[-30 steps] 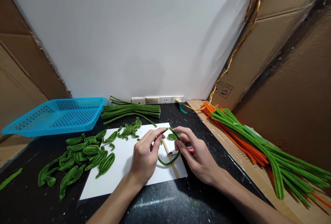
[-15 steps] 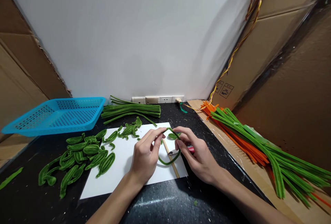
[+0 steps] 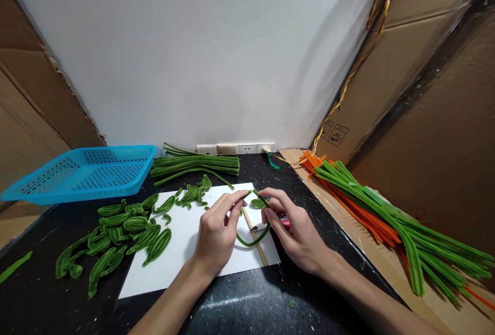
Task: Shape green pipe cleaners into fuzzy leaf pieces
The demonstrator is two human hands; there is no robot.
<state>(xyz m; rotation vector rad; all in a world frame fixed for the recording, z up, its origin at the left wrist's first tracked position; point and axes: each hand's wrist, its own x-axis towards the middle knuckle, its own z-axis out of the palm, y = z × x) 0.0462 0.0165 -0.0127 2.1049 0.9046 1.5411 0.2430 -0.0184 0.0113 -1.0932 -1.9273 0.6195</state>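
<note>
Both hands hold one green fuzzy stem, bent into a loop that hangs down between them over the white paper. My left hand pinches one end between thumb and fingers. The other end is in the closed fingers of my right hand. The two tips stand near each other at the top, with a small gap. Behind the loop, a thin wooden stick lies on the paper. A red and white tool, partly hidden, is beside my right fingers. A small green leaf shape lies beyond.
Many green leaf shapes are piled at the left. A blue basket stands behind them, beside a bundle of dark green stems. Green stems and orange stems lie on cardboard at the right.
The top of the loop looked joined or crossed before; now a small gap shows between the two tips. The hands have hardly moved.
</note>
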